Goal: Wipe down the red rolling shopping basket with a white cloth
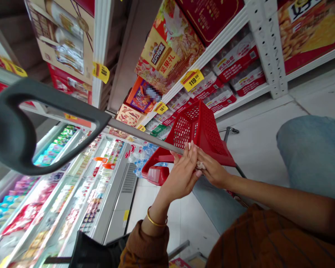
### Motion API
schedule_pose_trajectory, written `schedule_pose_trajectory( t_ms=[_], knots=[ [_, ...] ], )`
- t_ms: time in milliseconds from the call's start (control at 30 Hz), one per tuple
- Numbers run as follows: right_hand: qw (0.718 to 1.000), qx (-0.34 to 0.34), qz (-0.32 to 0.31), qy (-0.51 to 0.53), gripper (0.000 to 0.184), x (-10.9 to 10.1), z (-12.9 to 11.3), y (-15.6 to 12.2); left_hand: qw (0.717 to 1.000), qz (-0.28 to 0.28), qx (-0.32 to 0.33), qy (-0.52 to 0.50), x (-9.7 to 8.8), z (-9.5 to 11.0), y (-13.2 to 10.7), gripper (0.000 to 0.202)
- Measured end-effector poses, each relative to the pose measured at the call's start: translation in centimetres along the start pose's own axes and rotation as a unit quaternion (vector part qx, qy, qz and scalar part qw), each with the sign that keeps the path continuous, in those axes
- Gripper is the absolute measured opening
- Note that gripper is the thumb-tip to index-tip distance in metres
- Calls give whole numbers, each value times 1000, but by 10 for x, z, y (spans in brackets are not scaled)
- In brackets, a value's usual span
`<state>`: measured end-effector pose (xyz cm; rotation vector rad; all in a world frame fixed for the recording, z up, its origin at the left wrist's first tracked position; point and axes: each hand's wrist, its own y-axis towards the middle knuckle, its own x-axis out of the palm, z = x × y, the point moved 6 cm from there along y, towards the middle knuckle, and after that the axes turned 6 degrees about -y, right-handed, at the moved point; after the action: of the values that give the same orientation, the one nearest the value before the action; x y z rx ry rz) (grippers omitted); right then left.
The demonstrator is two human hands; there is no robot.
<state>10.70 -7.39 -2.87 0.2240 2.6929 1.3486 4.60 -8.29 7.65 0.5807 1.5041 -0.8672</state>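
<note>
My left hand point(181, 175), with a gold bracelet at the wrist, lies with its fingers close together over my right hand point(214, 170). Pressed between them is a crumpled pale wad point(201, 165) that looks like tissue or thin cloth. Parts of it stick out beyond the fingers, and the rest is hidden. Right behind the hands stands a red plastic shopping basket cart point(210, 128) with perforated walls. A metal bar point(139, 133) with a dark grey loop handle point(9, 119) passes behind my left fingertips; whether they touch it I cannot tell.
The view is tilted. Shelves with boxed gifts point(170, 48), yellow price tags point(192, 79) and shrink-wrapped bottles point(234, 59) rise beyond the cart. A lit display cooler point(72, 193) runs along the left. My jeans-clad knee point(312, 152) is at the right above the tiled floor point(259, 149).
</note>
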Motion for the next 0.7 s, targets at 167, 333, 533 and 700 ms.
schedule_pose_trajectory(
  t_ms=[167, 333, 533, 700],
  knots=[
    [999, -5, -31, -7, 68, 4, 15, -13, 999, -37, 14, -1, 3, 0, 0, 72],
    [998, -28, -48, -21, 68, -1, 23, -28, 998, -53, 6, 15, 3, 3, 1, 73],
    [996, 31, -76, -27, 71, -13, 49, -49, 999, -27, 4, 28, 2, 3, -1, 81],
    [999, 44, -18, 9, 59, -27, 43, -15, 998, 29, -5, 60, 3, 1, -6, 92]
  ],
)
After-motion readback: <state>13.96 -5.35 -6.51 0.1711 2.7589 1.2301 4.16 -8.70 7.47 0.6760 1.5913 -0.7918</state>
